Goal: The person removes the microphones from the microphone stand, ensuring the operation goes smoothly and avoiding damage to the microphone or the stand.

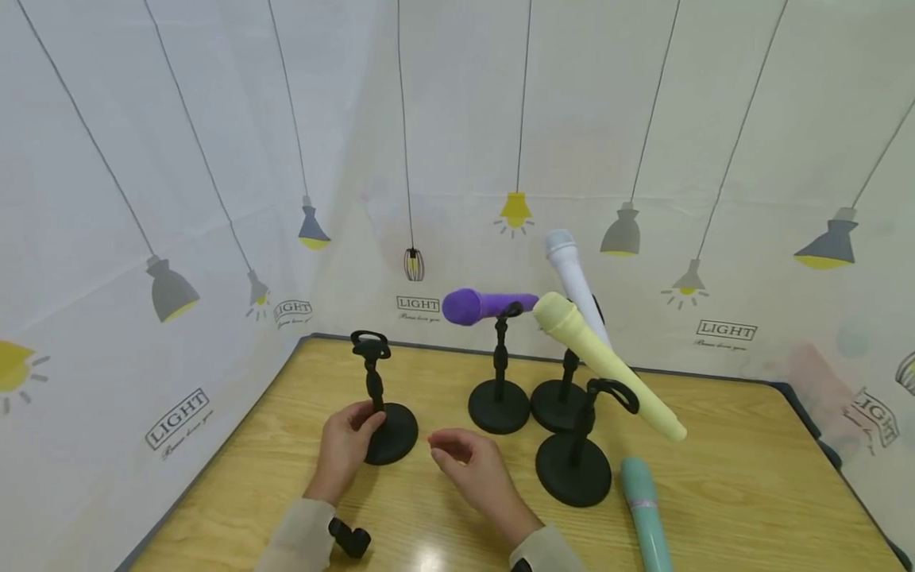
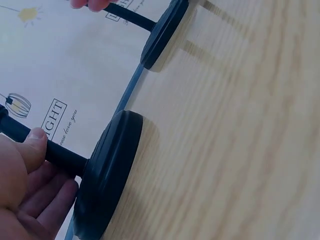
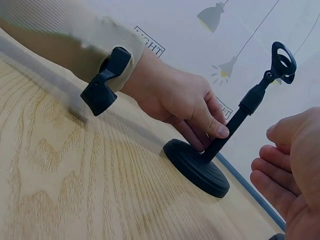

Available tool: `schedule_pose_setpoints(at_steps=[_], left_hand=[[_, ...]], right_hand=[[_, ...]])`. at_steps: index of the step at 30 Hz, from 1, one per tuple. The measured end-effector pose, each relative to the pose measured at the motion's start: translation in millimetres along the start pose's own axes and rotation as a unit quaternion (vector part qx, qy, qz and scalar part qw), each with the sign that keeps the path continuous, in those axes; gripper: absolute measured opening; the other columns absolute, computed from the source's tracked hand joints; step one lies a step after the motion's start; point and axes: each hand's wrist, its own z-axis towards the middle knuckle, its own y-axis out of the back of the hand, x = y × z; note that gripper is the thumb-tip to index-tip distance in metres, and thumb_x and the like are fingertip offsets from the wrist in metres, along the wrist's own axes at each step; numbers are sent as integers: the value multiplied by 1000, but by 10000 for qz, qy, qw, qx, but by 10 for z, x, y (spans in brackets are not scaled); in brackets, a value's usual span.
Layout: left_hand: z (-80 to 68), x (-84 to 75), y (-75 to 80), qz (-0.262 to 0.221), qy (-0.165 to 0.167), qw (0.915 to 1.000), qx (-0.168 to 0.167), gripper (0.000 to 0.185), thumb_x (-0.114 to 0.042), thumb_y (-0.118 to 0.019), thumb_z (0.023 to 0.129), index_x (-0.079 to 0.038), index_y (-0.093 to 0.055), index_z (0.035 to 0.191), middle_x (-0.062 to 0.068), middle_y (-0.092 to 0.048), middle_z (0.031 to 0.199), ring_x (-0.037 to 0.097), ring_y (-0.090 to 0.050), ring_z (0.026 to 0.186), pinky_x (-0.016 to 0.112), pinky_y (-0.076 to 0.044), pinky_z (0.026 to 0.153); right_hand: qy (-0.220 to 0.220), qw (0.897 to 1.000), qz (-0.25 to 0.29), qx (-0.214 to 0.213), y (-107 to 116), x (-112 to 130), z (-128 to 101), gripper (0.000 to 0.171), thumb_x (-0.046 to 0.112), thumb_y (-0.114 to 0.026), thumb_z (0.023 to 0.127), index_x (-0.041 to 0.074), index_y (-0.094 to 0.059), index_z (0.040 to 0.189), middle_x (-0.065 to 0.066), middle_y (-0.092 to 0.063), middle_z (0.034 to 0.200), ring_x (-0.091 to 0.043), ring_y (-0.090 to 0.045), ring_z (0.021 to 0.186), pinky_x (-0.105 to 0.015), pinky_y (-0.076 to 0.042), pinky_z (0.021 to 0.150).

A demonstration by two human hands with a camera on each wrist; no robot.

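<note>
On the left of the table stands a black desktop microphone stand [image 1: 398, 435] with a round base and an empty clip on top. My left hand [image 1: 345, 446] grips its pole low down, thumb on the near side, as the left wrist view also shows with the pole [image 2: 65, 159] between thumb and fingers. To the right of that base hovers my right hand [image 1: 477, 470], fingers loosely bent and nothing in them. From the right wrist view, its fingers [image 3: 275, 170] are apart from the stand [image 3: 197, 167].
Three more stands hold a purple microphone [image 1: 486, 305], a white microphone [image 1: 577, 278] and a pale yellow microphone [image 1: 615, 365]. A teal microphone [image 1: 646, 516] lies on the wooden table [image 1: 758, 477] at the right front. Lamp-print sheets [image 1: 457, 119] wall in the table's back and sides.
</note>
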Motion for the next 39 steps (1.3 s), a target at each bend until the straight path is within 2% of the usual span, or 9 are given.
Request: schedule_pose_setpoints(at_steps=[4,9,13,17,19,23,30,35,39], left_hand=[[-66,-60,8,51,70,9999,-104,26,-20,-74,105,-2,-74,124,18,-76,123,34,-73,114,48,-62,97],[-135,-125,-25,205,82,9994,-250,18,-20,-75,104,-4,-73,111,16,-76,112,28,-73,100,34,-61,82],[-179,-152,-91,154,-125,9994,-288,16,-19,-75,104,-5,-73,111,14,-77,110,23,-73,98,25,-58,81],[-225,-186,-157,-106,-510,9984,-226,13,-15,-76,103,-5,-74,111,11,-78,108,19,-72,95,21,-58,81],[-245,-205,-191,-242,-699,9972,-64,13,-14,-76,103,-5,-75,113,10,-78,107,17,-72,94,21,-58,81],[-276,-229,-267,-281,-909,9942,494,16,-18,-74,104,-8,-76,117,4,-79,111,14,-72,96,23,-59,83],[-329,-281,-417,-249,-976,9865,1291,23,-24,-73,106,-10,-76,124,0,-80,118,14,-76,106,27,-61,89],[-377,-369,-513,-255,-960,9782,1825,28,-26,-71,107,-10,-74,130,1,-79,124,18,-75,114,37,-62,98],[-414,-464,-589,-360,-974,9696,2217,34,-30,-69,108,-8,-72,134,4,-77,129,23,-73,120,45,-61,103]], right_hand=[[-67,9999,-36,-85,51,-10,-14,23,14,-73,105,1,-76,124,-16,-79,124,-24,-76,113,-30,-62,98],[-81,9997,-81,-202,139,-26,-47,23,15,-73,105,3,-77,123,-13,-79,123,-26,-76,114,-32,-62,99],[-137,9995,-82,-263,216,-23,-101,24,15,-73,105,2,-76,125,-15,-78,125,-27,-75,116,-33,-62,100],[-164,9990,-52,-408,292,-9,-155,24,16,-73,105,3,-76,124,-17,-78,125,-26,-75,115,-28,-61,99],[-168,9985,-48,-523,330,-1,-178,22,17,-74,104,5,-77,123,-14,-79,124,-24,-76,114,-23,-60,97],[-116,9973,-45,-723,398,10,-224,20,15,-75,103,6,-78,121,-12,-80,122,-21,-76,111,-19,-58,95],[-197,9955,-120,-915,506,56,-327,20,13,-76,102,4,-79,120,-11,-81,121,-21,-77,111,-20,-59,95],[-379,9927,-190,-1126,635,87,-434,18,13,-77,101,9,-80,119,-8,-81,120,-17,-77,109,-22,-61,92],[-354,9898,-346,-1337,776,114,-517,17,13,-78,100,13,-81,118,-5,-82,118,-13,-78,107,-21,-60,92]])
